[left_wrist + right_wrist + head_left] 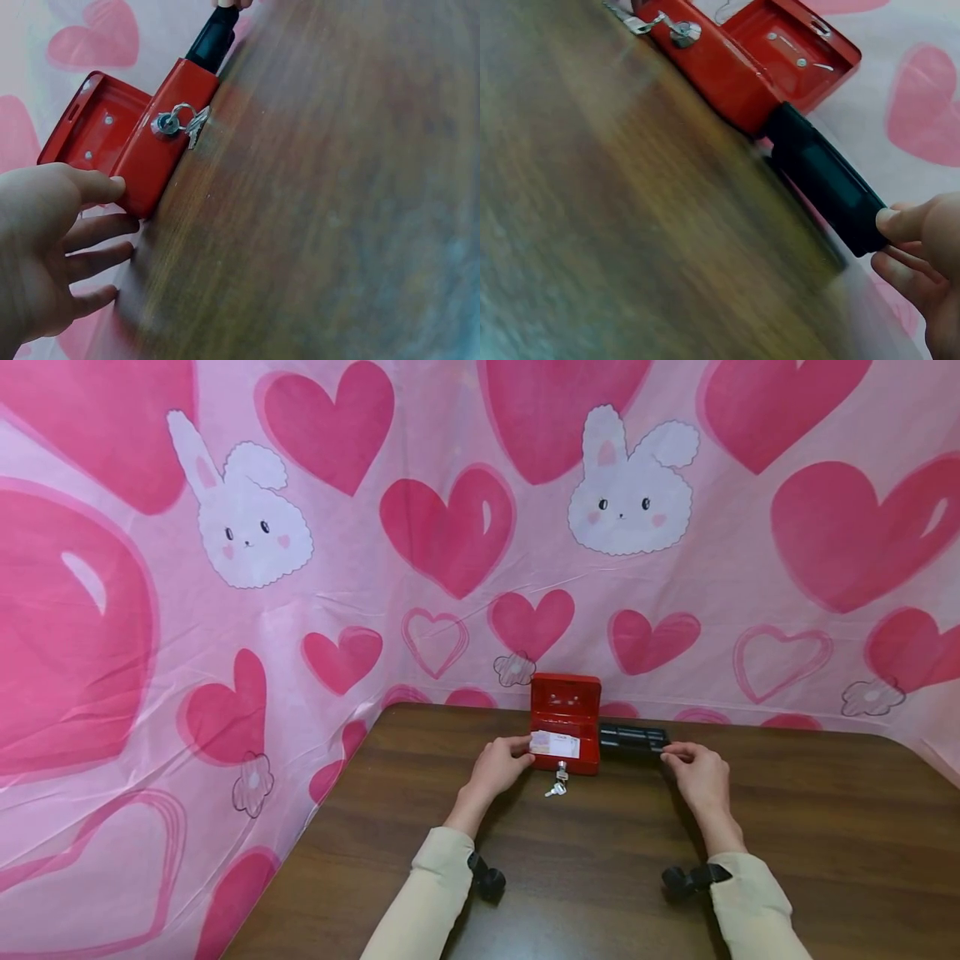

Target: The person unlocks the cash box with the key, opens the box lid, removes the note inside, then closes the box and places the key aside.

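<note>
A small red cash box [589,758] stands on the table with its lid [566,693] raised, and banknotes [555,744] lie in it at the left. Keys [556,789] on a ring hang from the lock [164,124] in its front. My left hand [498,766] touches the box's left end, thumb along its upper edge and other fingers spread straight by the side. Between thumb and fingers, my right hand [701,774] pinches the right end of a black coin tray [633,739]. The tray's other end overlaps the box's right side in the right wrist view.
The brown wooden table [600,843] runs back to a pink cloth [450,635] with hearts and rabbits, which hangs close behind the box and also along the left side. Black wrist cameras [489,880] are strapped on both sleeves.
</note>
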Demonstrator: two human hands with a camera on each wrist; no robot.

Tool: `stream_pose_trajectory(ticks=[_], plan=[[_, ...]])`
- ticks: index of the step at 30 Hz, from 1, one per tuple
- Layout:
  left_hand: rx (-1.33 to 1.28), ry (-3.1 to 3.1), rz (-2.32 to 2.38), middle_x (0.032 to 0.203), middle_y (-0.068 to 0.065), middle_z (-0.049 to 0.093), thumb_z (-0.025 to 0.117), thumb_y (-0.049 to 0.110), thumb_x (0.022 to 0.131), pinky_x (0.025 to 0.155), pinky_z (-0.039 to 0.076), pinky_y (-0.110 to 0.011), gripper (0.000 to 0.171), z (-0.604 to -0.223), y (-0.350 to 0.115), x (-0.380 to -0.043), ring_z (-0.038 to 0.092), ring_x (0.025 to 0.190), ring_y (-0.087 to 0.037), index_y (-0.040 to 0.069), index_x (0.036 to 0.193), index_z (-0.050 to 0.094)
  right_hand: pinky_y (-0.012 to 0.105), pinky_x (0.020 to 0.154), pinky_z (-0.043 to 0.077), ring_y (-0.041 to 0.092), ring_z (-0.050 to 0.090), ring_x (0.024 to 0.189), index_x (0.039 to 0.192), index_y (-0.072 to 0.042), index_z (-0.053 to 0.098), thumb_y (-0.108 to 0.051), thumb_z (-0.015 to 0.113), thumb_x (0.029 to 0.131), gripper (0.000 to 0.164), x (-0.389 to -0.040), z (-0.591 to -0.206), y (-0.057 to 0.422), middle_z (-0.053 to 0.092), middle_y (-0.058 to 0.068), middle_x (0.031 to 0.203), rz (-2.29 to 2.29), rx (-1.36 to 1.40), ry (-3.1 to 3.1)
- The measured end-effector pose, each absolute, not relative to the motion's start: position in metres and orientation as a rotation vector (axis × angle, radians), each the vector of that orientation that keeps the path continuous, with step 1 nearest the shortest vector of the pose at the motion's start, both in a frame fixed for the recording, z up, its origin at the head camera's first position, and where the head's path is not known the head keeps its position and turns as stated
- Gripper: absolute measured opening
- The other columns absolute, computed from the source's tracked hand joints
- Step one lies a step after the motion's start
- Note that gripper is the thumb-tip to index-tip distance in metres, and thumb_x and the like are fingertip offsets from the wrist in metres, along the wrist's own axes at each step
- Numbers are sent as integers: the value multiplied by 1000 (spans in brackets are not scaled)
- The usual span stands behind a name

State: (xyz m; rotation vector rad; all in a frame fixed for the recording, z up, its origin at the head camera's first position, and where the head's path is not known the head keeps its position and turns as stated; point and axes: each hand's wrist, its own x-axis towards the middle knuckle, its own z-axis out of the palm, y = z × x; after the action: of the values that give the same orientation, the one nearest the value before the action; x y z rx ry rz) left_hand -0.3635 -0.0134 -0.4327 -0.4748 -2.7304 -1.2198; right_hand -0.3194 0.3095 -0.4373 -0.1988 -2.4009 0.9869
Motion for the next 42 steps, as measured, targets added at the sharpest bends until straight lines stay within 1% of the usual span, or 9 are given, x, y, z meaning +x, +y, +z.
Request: stream_pose_trajectory(ticks=[3,5,10,15,22,26,35,38,42], plan=[[-471,-2731,-1209,130,-3,68,67,25,95,104,48,-46,41,-433,-13,-363,61,124,-22,15,134,64,37,76,48,39,68,98,101,1,75,-14,68,93,19,-321,-440,307,74,22,102,982,-225,-2390],[-464,-2731,-1211,131,-3,67,68,25,94,104,48,-46,41,-433,-13,-363,61,125,-23,15,134,64,42,77,49,40,68,96,101,1,75,-14,67,93,19,-321,-442,305,74,22,99,981,-229,-2391],[-463,-2730,-1207,131,-4,67,68,24,94,103,48,-46,41,-433,-13,-363,62,124,-22,15,134,64,54,85,50,44,65,101,106,3,73,-17,63,97,25,-321,-440,303,73,24,103,981,-222,-2434],[-467,-2722,-1187,128,-3,69,68,25,94,101,49,-44,40,-433,-13,-365,63,122,-21,16,133,65,55,89,49,45,64,105,113,4,71,-24,59,99,33,-320,-434,301,71,26,109,985,-190,-2507],[-465,-2728,-1199,129,-4,69,68,24,94,102,49,-45,40,-433,-14,-364,62,123,-22,15,134,64,58,95,46,47,60,113,123,5,64,-20,58,98,36,-321,-435,300,64,31,122,1012,-100,-2593],[-471,-2725,-1217,130,-4,68,67,24,95,102,49,-46,40,-433,-14,-363,62,123,-22,14,134,64,59,95,45,49,58,113,125,5,63,-19,58,98,37,-320,-435,301,63,32,123,999,-88,-2583],[-467,-2733,-1232,129,-3,69,67,25,95,100,49,-47,39,-432,-14,-361,63,121,-22,16,133,65,60,101,39,50,50,122,122,5,64,-16,59,97,33,-317,-427,299,56,34,127,996,-81,-2498],[-462,-2734,-1224,128,-3,69,67,25,95,100,49,-48,39,-432,-15,-361,63,121,-23,16,133,65,59,100,39,49,52,118,119,5,66,-16,61,96,31,-316,-423,295,58,33,125,982,-45,-2473],[-456,-2737,-1204,126,-4,70,68,25,94,99,50,-47,39,-431,-16,-360,64,120,-23,16,132,66,55,92,43,43,57,102,115,5,68,-14,62,95,28,-315,-420,288,62,31,117,962,-5,-2452]])
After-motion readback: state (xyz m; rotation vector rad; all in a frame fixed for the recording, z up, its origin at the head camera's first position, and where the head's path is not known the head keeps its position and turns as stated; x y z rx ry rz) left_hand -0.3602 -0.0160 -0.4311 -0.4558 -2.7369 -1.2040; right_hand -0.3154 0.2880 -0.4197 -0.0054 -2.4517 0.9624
